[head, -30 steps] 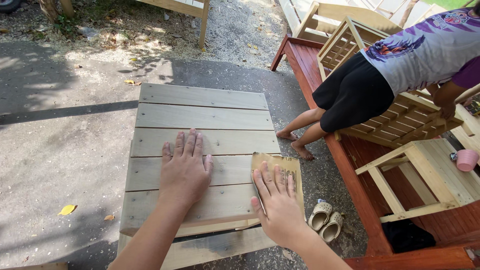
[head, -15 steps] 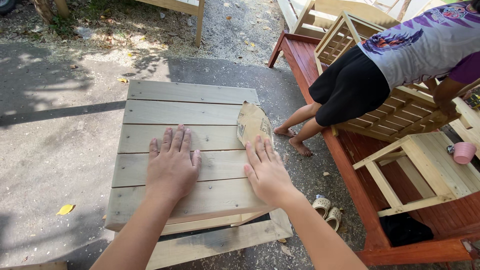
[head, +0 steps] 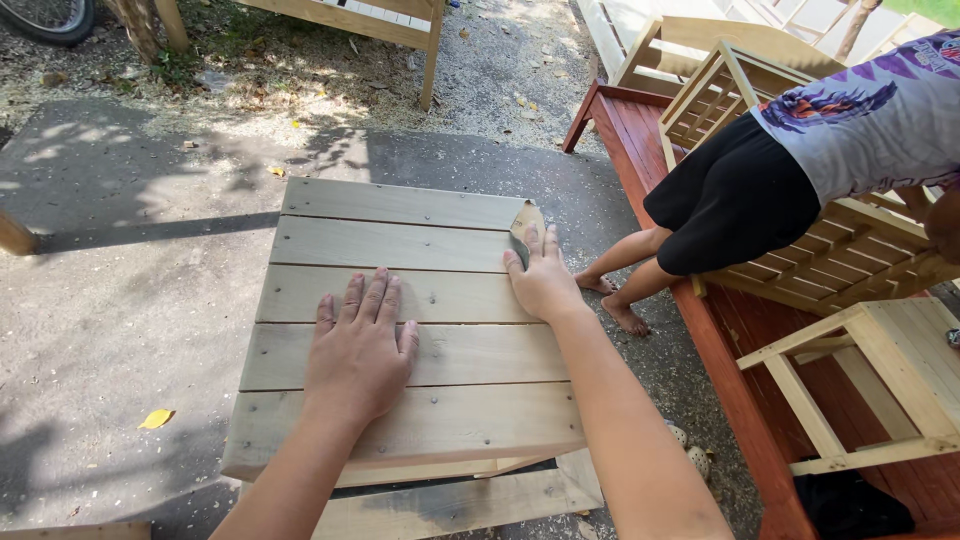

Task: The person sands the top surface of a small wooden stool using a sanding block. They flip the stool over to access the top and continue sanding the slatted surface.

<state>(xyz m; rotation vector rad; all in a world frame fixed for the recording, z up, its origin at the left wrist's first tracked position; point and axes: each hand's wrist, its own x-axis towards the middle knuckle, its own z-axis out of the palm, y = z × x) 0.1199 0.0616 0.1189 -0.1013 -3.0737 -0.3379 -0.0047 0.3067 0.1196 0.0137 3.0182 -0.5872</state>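
Sandpaper lies on the wooden panel, at the panel's far right edge, on the second slat from the far end. Only a tan corner of the sheet shows; the rest is covered by the right hand. That hand is pressed flat on the sheet with the fingers extended and close together, palm down. It does not pinch or wrap the sheet; it holds it against the wood by pressure alone.

The left hand rests flat on the panel near its centre, palm down, fingers spread and pointing toward the far end. It spans the third and fourth slats and holds nothing. The two hands are apart, with bare wood between them.

The panel consists of five pale slats laid side by side and fixed with small nails. It sits raised above the concrete ground. A loose board lies below the panel's near edge.

To the right of the panel stands a red bench. Unpainted slatted chair frames rest on it. A second person, in a patterned shirt and black shorts, bends over the frames, bare feet on the ground between the panel and the bench. A yellow leaf lies on the ground left of the panel.
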